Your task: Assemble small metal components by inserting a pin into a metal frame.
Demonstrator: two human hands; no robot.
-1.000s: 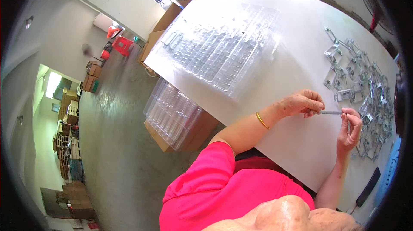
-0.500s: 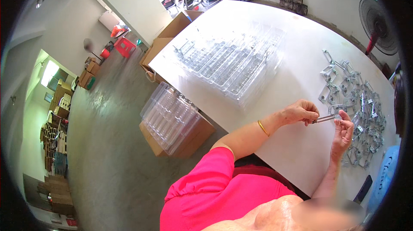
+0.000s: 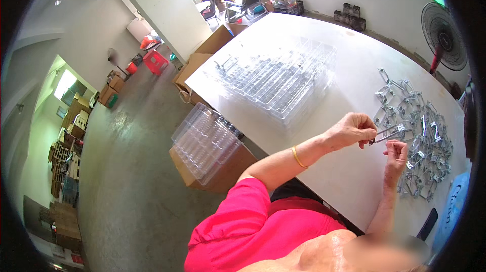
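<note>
Pinching one end of a metal bracket (image 3: 388, 136), the left hand (image 3: 356, 129) has its thumb and fingers closed together, right of centre in the frame. The bracket is above the white table (image 3: 324, 158), and its long axis slopes gently, running from those fingertips at lower left to its free end at upper right. That free end points toward the pile of metal pieces (image 3: 430, 145) at the right of the frame. Narrow and silvery grey, the bracket shows two thin bars side by side with a gap between, a small bright plate across the free end and a darker, blocky part by the fingertips; finer detail is too small to tell.

Just below the free end, the right hand (image 3: 396, 158) has its fingers bent in toward the palm; whether it touches the bracket or grips anything, I cannot tell. Clear plastic trays (image 3: 276, 87) lie stacked in the upper middle of the frame, well apart from the bracket.
</note>
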